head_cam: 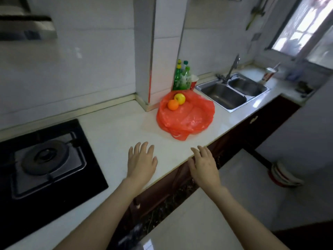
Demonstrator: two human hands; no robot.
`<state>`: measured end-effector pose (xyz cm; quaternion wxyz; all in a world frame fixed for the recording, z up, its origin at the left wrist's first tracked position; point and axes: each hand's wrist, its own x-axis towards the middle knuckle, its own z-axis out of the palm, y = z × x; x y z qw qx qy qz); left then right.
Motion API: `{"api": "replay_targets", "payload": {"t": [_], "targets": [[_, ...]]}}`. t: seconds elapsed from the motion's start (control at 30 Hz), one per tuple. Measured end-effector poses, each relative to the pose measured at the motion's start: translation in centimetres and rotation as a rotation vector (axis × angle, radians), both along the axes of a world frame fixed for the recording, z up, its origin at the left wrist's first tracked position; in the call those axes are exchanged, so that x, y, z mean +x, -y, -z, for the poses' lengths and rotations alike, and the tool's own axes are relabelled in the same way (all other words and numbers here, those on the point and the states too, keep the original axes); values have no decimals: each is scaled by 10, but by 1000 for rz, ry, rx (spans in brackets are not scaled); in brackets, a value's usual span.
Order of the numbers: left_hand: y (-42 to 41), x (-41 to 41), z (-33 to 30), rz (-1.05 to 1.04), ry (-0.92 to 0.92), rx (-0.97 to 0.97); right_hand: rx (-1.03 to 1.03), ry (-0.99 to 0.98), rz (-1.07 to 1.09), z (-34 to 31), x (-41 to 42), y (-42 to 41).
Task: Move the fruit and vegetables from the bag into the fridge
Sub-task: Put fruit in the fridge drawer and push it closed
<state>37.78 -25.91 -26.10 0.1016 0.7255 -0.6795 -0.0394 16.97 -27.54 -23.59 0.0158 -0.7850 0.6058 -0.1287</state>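
Observation:
A red plastic bag (187, 118) lies open on the white counter (115, 127), against the tiled pillar. In its mouth sit an orange (173, 105) and a yellow apple (179, 98), touching each other. My left hand (141, 161) hovers over the counter's front part with straight, spread fingers and holds nothing. Over the counter's front edge, my right hand (203, 165) is likewise flat and empty. Both hands are well short of the bag. No fridge is in view.
A black gas hob (45, 159) fills the counter's left end. Green bottles (182, 76) and a red cup stand behind the bag. A double steel sink (232, 92) with a tap lies to the right. Stacked bowls (282, 175) sit on the floor.

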Motion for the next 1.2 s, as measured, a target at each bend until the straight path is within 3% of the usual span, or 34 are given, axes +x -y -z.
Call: {"api": "replay_targets", "payload": {"t": [0.33,0.7,0.93,1.2], "targets": [[118,-4,19,25,2,28,27,94,-53,30,2,144],[271,-56,34,-318,-28,108,143,51,-363,64,-27,371],[303,-89,32,-545,-66,52,251,-38,-586,77,-8,478],[313,-96,37,-703,-47,47,267,-182,-751,108,40,522]]}}
